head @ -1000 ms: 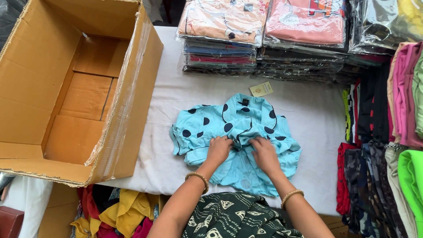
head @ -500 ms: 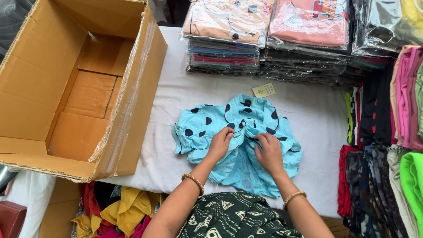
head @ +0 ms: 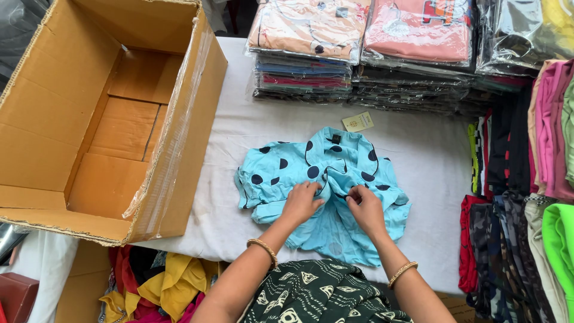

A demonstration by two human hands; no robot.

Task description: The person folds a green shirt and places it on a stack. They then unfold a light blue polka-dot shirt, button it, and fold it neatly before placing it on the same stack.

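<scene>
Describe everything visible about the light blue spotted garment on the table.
The light blue garment has dark navy spots and dark piping on its upper part, plain blue below. Soft, crumpled cloth, it lies flat on the white-covered table, collar away from the person. The left hand and right hand pinch its middle. A paper tag lies by its collar.

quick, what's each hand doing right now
Left hand: closed, pinching a fold of the light blue dotted shirt.
Right hand: closed, pinching the same shirt near its middle.
</scene>
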